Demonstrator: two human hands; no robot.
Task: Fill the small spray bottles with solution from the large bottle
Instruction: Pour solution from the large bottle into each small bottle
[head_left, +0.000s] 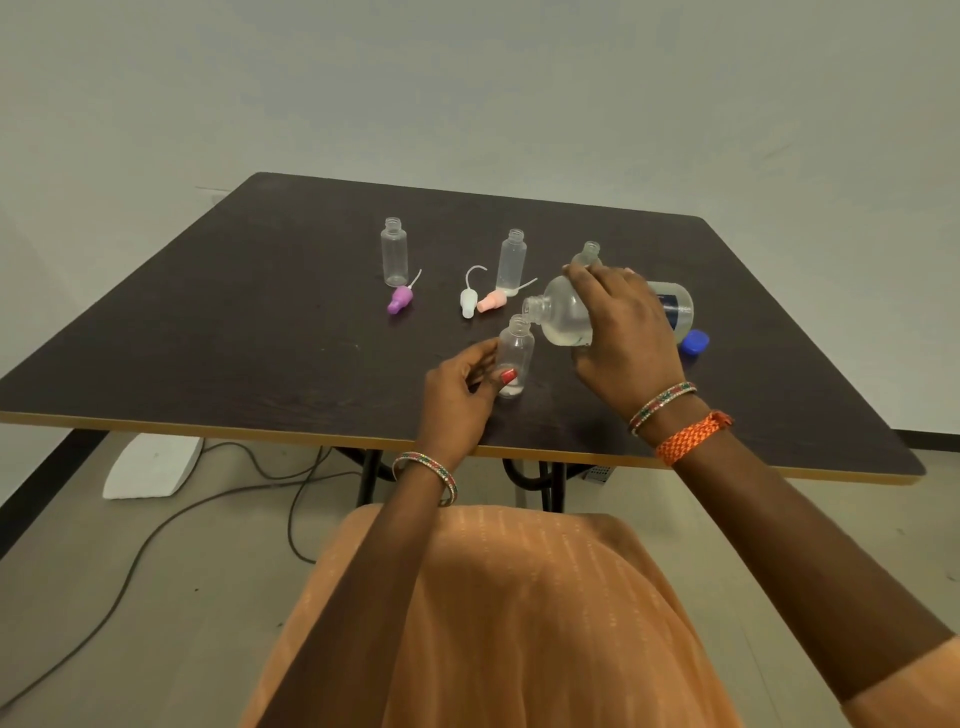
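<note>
Nearest the table's front edge (311, 432), left hand (460, 387) pinches a small bottle (515, 356); right hand (626, 332) grips the tilted large bottle (563, 314), bare tabletop leftward.

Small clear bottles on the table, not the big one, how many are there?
4. One far left bottle above the purple cap, one middle bottle behind the pink cap, one rear bottle partly hidden behind the right hand, and one near bottle held by the left hand.

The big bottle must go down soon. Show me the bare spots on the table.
Bare: the table's left side, left of the purple cap, and the far strip behind the small bottles. Crowded: the middle, around caps, bottles and the blue lid.
</note>
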